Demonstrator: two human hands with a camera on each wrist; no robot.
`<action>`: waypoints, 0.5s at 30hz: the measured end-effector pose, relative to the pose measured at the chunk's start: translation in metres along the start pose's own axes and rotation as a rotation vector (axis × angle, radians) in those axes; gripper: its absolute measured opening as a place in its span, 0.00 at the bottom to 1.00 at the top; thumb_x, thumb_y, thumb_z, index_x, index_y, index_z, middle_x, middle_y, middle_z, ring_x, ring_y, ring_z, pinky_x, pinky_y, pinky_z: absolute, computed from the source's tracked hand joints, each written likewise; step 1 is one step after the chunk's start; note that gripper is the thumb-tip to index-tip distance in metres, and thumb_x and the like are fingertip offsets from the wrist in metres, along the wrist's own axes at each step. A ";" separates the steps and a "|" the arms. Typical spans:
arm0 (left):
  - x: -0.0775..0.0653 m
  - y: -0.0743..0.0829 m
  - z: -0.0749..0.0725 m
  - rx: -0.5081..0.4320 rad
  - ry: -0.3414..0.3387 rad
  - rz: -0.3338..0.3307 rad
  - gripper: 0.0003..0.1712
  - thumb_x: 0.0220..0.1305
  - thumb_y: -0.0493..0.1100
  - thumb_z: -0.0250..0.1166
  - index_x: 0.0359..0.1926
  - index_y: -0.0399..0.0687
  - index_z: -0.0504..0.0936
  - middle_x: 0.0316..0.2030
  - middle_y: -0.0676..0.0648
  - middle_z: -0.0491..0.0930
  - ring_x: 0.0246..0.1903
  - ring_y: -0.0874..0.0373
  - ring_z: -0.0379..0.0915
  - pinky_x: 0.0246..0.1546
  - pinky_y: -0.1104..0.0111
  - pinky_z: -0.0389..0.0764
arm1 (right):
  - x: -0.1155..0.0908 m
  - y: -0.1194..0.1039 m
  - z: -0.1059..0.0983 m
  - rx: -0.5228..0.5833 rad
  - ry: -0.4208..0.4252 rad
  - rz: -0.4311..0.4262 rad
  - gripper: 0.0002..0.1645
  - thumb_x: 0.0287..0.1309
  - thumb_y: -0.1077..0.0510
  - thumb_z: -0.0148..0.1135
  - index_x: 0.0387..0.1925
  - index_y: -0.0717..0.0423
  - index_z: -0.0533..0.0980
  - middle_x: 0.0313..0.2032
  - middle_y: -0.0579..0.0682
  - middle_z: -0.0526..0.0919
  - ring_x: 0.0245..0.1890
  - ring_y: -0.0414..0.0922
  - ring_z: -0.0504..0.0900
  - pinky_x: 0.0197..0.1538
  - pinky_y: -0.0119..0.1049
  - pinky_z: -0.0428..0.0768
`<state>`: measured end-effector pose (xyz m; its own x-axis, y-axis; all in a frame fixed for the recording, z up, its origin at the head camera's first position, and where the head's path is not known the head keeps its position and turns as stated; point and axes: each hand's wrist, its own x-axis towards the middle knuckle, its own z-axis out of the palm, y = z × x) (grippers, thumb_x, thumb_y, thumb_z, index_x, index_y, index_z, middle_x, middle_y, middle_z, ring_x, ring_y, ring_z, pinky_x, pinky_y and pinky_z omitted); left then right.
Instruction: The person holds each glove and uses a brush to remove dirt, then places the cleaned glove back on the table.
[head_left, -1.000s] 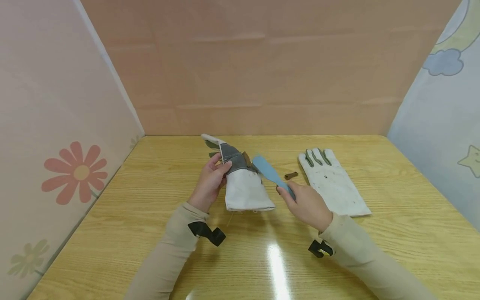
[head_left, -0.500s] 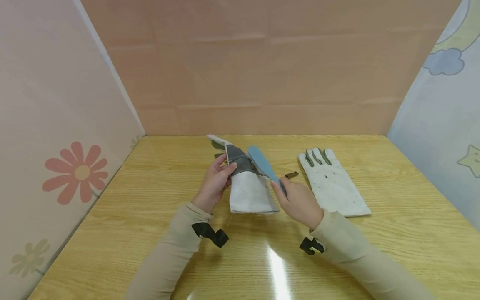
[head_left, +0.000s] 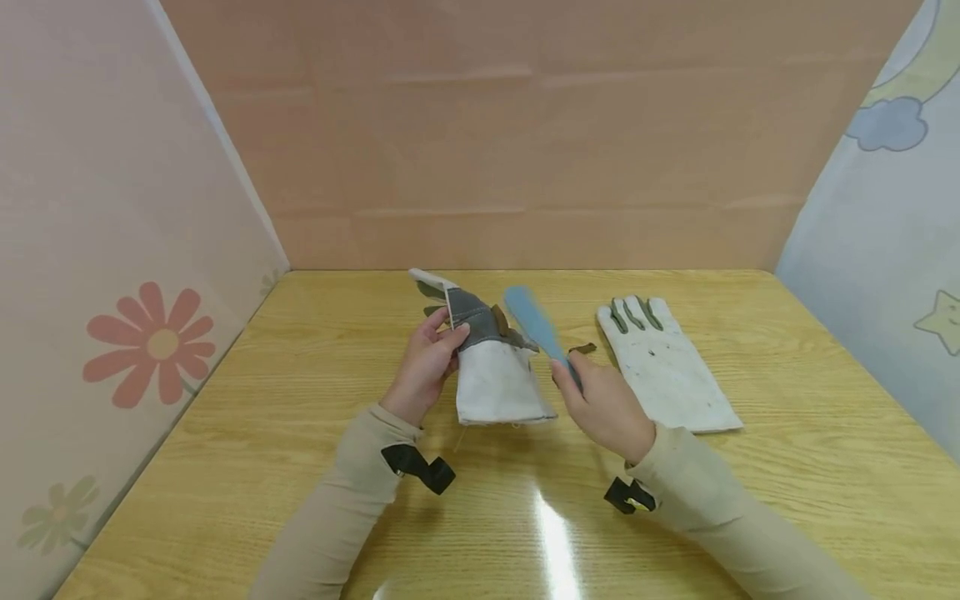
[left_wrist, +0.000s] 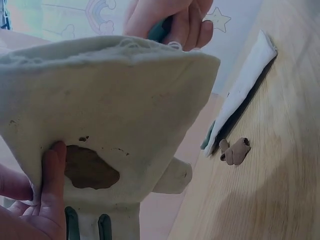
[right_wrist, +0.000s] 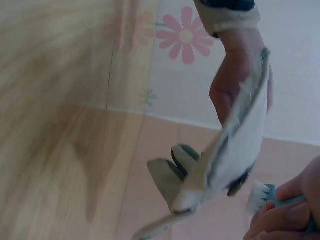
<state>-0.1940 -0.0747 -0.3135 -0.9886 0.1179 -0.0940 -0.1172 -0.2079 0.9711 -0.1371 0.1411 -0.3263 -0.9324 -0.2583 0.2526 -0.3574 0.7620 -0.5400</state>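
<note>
My left hand (head_left: 426, 367) holds a white cloth work glove (head_left: 497, 385) up off the table, thumb on its grey panel, finger end tilted to the upper left. Brown mud (head_left: 500, 320) sticks to the glove's right-facing side. A brown patch (left_wrist: 91, 167) also shows on the face seen from the left wrist. My right hand (head_left: 606, 407) grips a blue brush (head_left: 537, 321) by its handle. Its white bristles (right_wrist: 257, 197) point at the mud, and a small gap shows between them in the right wrist view.
A second white glove (head_left: 675, 375) with green between its fingers lies flat at the right, small dark specks on it. Near it a brown mud-like lump (head_left: 582, 348) sits on the wooden table (head_left: 285, 400). A papered wall (head_left: 525, 150) stands behind.
The brush moved left against the glove's muddy side, then back right, slightly away from it. The held glove shifted a little right and then partly back. The second glove stayed put.
</note>
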 end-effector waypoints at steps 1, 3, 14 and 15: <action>0.000 0.000 0.000 0.000 0.000 0.003 0.23 0.68 0.34 0.51 0.64 0.46 0.67 0.31 0.55 0.80 0.25 0.68 0.77 0.26 0.76 0.75 | -0.001 -0.001 0.001 -0.005 -0.006 -0.010 0.20 0.72 0.52 0.39 0.24 0.56 0.66 0.12 0.43 0.58 0.10 0.35 0.53 0.17 0.28 0.58; -0.001 0.000 0.001 -0.004 0.002 0.007 0.23 0.68 0.34 0.52 0.63 0.46 0.67 0.31 0.55 0.80 0.25 0.68 0.77 0.26 0.76 0.75 | -0.002 -0.003 0.005 -0.018 -0.013 -0.023 0.20 0.72 0.53 0.41 0.23 0.56 0.64 0.12 0.42 0.58 0.10 0.34 0.53 0.16 0.27 0.57; 0.000 -0.002 0.000 -0.005 0.033 0.000 0.23 0.67 0.34 0.52 0.63 0.45 0.68 0.33 0.52 0.80 0.25 0.68 0.77 0.26 0.76 0.75 | -0.001 0.004 0.007 -0.042 -0.010 0.010 0.20 0.71 0.54 0.43 0.21 0.55 0.63 0.12 0.42 0.56 0.11 0.35 0.53 0.15 0.25 0.55; 0.000 -0.002 0.001 -0.001 0.035 0.001 0.23 0.67 0.34 0.52 0.62 0.45 0.68 0.34 0.50 0.81 0.25 0.68 0.77 0.26 0.76 0.75 | -0.001 0.003 0.005 -0.039 -0.004 0.013 0.20 0.71 0.54 0.42 0.21 0.55 0.62 0.13 0.42 0.57 0.11 0.35 0.53 0.15 0.26 0.56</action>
<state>-0.1933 -0.0739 -0.3152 -0.9914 0.0836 -0.1005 -0.1160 -0.2091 0.9710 -0.1379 0.1404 -0.3325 -0.9372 -0.2505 0.2428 -0.3430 0.7879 -0.5113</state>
